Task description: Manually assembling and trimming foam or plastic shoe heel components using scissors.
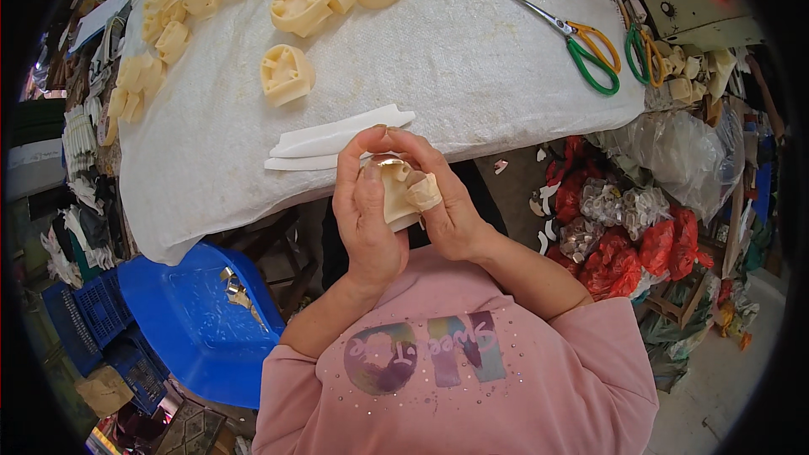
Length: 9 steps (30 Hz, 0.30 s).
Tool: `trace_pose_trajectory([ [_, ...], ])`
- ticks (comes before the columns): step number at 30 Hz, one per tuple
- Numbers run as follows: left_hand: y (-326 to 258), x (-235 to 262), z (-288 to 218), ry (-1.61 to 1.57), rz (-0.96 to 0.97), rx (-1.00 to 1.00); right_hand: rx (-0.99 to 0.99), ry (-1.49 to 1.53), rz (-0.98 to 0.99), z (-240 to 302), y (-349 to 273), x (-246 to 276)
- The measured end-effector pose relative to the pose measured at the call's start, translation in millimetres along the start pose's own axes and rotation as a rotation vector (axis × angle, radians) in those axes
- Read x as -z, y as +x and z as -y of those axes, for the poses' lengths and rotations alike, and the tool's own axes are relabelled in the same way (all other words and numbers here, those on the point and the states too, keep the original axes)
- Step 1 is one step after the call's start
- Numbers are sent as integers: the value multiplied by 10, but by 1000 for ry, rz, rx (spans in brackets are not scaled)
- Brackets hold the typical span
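Note:
Both my hands hold a cream plastic piece, shaped like a shoe heel [396,200], in front of my chest, just off the table's near edge. My left hand [362,215] wraps its left side. From the right, my right hand [453,206] grips it, a beige wrap around the thumb. A shiny gold-coloured edge shows at the top of the piece, and my fingertips meet beyond it. Behind my hands, white curved strips [333,136] lie on the cloth. A similar cream piece [286,76] sits farther off.
More cream pieces [302,8] are spread over the white-covered table [438,59]. Scissors [581,42] with green and orange handles lie at the right, another pair beside the edge. A blue basin [185,320] with shiny metal bits stands lower left. Red bags [611,270] fill the right floor.

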<state>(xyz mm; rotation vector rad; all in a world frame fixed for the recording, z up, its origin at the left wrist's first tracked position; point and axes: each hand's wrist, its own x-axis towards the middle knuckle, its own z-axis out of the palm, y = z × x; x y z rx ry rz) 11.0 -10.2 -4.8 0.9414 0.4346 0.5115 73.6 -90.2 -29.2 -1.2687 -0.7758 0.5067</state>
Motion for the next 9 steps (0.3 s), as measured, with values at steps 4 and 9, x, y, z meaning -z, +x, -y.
trace_pose_trajectory([
  [4, 40, 34, -9, 7, -70, 3, -26, -2, 103, 10, 1, 54],
  [9, 88, 237, 4, -232, 108, 167, -266, 402, 174, 7, 5, 125],
])
